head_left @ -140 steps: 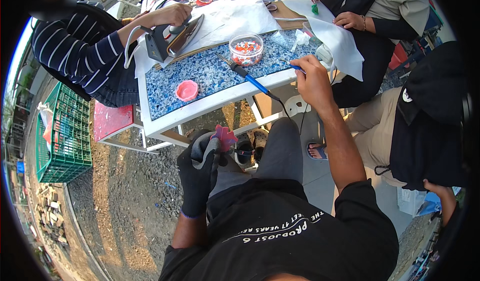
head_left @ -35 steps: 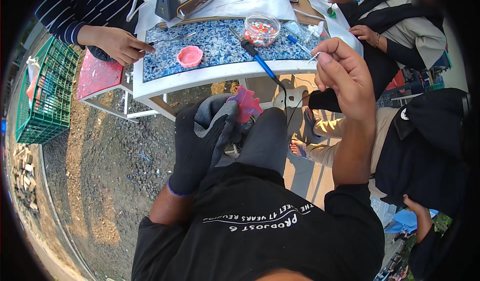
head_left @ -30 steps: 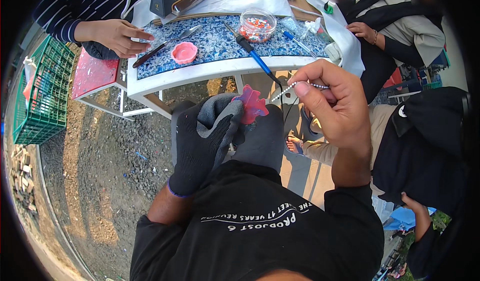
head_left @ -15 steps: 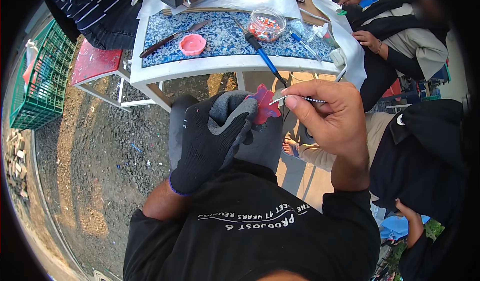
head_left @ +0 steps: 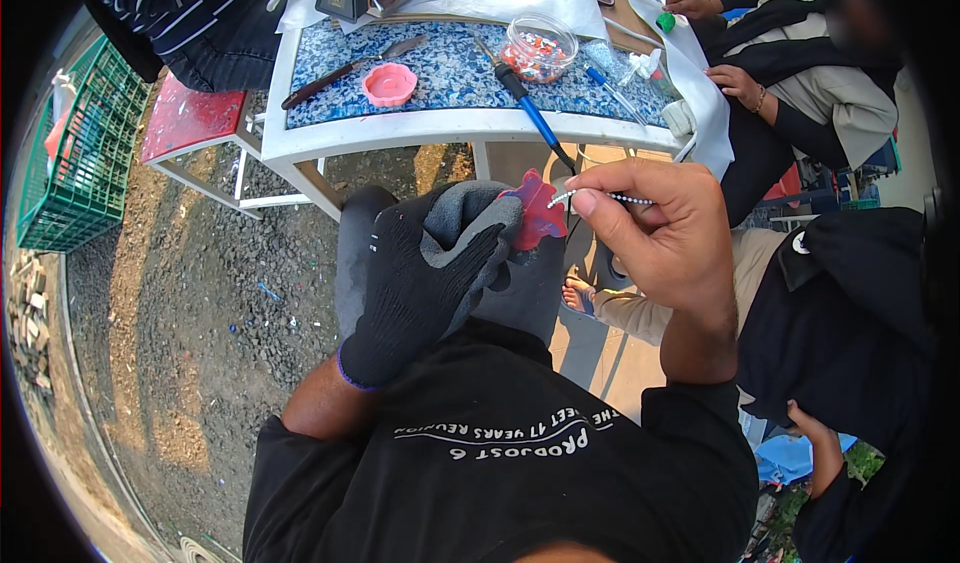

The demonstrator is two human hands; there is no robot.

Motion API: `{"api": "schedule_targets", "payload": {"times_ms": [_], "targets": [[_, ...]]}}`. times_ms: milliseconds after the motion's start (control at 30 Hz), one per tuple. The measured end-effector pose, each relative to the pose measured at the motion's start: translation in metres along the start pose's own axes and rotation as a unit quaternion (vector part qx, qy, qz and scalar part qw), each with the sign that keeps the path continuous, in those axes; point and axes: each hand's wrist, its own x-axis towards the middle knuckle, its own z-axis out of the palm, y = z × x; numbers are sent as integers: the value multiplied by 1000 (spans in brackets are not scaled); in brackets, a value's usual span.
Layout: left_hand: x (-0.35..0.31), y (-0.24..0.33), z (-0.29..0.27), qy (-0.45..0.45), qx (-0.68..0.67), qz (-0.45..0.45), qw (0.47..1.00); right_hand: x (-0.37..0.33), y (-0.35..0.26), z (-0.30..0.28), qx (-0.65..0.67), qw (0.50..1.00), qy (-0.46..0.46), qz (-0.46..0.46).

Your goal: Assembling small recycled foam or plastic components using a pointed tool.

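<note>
A flat, scalloped pink piece (head_left: 541, 221), swirled with purple (roughly flower-shaped), is gripped above the lap (head_left: 527, 308) by the gloved left hand (head_left: 435, 268); the bare right hand (head_left: 665, 225) pinches a silver ball chain (head_left: 563, 199), its end over the piece.

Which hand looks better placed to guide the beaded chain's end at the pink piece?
Probably the right: the bare right hand pinches the beaded chain between thumb and forefinger, its loose end at the pink piece. The gloved left hand is occupied holding that piece.
</note>
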Motion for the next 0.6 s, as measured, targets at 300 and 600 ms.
{"api": "schedule_targets", "payload": {"times_ms": [300,600], "targets": [[2,-3,0,-3,-30,-2,1000,0,7,1,6,1000,19,16],[5,-4,-2,-10,-34,-15,999,5,12,2,-18,999,26,-23]]}}
